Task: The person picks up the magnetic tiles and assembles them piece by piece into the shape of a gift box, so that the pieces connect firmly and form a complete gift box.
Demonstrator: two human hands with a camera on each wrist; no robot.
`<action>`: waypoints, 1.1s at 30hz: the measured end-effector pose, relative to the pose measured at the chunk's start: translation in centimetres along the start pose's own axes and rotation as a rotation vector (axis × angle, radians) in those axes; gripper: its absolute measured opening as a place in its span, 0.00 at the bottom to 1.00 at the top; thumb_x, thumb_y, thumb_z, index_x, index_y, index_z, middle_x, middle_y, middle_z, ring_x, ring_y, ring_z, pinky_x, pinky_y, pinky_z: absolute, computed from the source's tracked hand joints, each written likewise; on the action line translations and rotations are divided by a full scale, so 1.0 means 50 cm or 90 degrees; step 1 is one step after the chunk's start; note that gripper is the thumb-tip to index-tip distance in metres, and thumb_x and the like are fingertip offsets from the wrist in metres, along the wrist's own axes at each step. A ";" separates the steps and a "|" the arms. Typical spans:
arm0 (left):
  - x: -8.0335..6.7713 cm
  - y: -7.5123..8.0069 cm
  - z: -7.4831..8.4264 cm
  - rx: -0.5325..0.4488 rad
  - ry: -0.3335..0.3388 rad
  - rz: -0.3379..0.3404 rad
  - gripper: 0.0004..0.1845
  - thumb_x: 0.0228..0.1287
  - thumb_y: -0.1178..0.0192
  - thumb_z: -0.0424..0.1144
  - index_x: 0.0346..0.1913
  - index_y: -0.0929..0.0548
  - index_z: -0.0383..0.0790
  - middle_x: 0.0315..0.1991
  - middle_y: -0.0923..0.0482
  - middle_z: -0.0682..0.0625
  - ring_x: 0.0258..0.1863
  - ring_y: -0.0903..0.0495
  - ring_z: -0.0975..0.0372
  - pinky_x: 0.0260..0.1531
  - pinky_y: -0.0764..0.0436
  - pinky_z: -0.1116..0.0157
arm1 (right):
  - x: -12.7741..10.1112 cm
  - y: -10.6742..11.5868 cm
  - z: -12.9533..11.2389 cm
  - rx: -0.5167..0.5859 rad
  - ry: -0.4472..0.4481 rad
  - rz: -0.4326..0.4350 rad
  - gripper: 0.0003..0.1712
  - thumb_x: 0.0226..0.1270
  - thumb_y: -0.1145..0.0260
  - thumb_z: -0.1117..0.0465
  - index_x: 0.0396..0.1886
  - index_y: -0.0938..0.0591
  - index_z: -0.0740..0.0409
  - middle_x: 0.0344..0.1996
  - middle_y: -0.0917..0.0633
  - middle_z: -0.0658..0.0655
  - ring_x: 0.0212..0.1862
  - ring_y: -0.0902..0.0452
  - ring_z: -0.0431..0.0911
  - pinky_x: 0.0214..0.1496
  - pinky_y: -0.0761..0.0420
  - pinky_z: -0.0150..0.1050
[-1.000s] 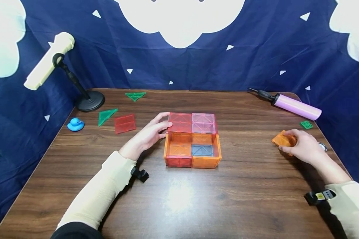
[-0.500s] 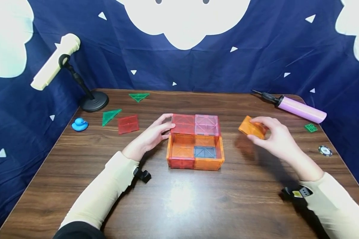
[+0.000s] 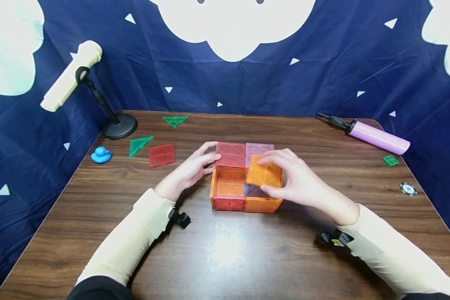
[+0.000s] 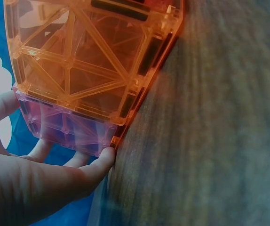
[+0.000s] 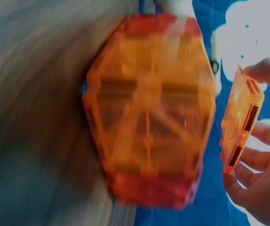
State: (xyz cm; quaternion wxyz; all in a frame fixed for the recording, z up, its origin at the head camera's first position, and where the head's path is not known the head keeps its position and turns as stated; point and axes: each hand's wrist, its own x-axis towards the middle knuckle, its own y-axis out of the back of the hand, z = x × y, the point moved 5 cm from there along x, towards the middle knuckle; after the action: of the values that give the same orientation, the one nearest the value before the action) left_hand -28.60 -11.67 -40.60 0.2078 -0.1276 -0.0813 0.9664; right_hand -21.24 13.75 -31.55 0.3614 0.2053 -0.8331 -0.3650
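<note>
A box of translucent magnetic tiles [image 3: 229,203] stands mid-table, with orange and red walls. A red tile [image 3: 230,154] and a pink tile [image 3: 260,148] cover its back half; the front half is open on top, showing an orange floor at left and a dark blue one at right, partly hidden. My left hand [image 3: 190,168] grips the box's left back side, its fingers around the edge in the left wrist view. Over the right front opening, my right hand [image 3: 298,177] pinches a square orange magnetic tile [image 3: 263,171], slightly tilted. The right wrist view shows this tile [image 5: 241,117] edge-on between thumb and fingers.
Left of the box lie a loose red tile [image 3: 162,155], two green triangle tiles [image 3: 139,145] and a blue rubber duck [image 3: 101,154]. A microphone on a stand [image 3: 120,126] is behind them. At right are a purple hand pump [image 3: 378,136], a green block [image 3: 390,161] and a poker chip [image 3: 408,189].
My right hand has carried the orange magnetic tile leftward from the table's right side to above the box, uncovering the poker chip. My left hand has stayed at the box.
</note>
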 end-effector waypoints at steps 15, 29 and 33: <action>0.004 -0.001 0.002 -0.004 0.003 0.001 0.25 0.76 0.47 0.35 0.71 0.37 0.45 0.59 0.26 0.44 0.57 0.27 0.55 0.65 0.33 0.51 | 0.074 -0.112 -0.056 0.017 0.039 -0.091 0.30 0.53 0.23 0.51 0.56 0.17 0.57 0.57 0.20 0.54 0.61 0.29 0.50 0.63 0.28 0.48; -0.001 -0.003 0.006 0.003 -0.004 -0.006 0.25 0.76 0.47 0.35 0.72 0.37 0.45 0.57 0.25 0.45 0.56 0.25 0.55 0.64 0.31 0.52 | 0.082 -0.133 -0.060 -0.013 0.047 -0.094 0.30 0.55 0.23 0.52 0.56 0.16 0.58 0.58 0.21 0.56 0.61 0.30 0.50 0.63 0.27 0.46; -0.002 -0.001 0.005 0.000 -0.004 -0.003 0.25 0.76 0.47 0.35 0.72 0.37 0.45 0.58 0.24 0.45 0.56 0.25 0.55 0.63 0.31 0.52 | 0.079 -0.136 -0.058 -0.015 0.057 -0.098 0.28 0.60 0.25 0.52 0.57 0.17 0.58 0.60 0.22 0.57 0.63 0.31 0.51 0.64 0.28 0.47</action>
State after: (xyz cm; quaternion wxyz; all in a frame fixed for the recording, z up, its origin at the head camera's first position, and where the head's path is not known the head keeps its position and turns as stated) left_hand -28.54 -11.68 -40.31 0.2102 -0.1245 -0.0824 0.9662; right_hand -21.13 5.59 -33.55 0.3717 0.2806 -0.7935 -0.3917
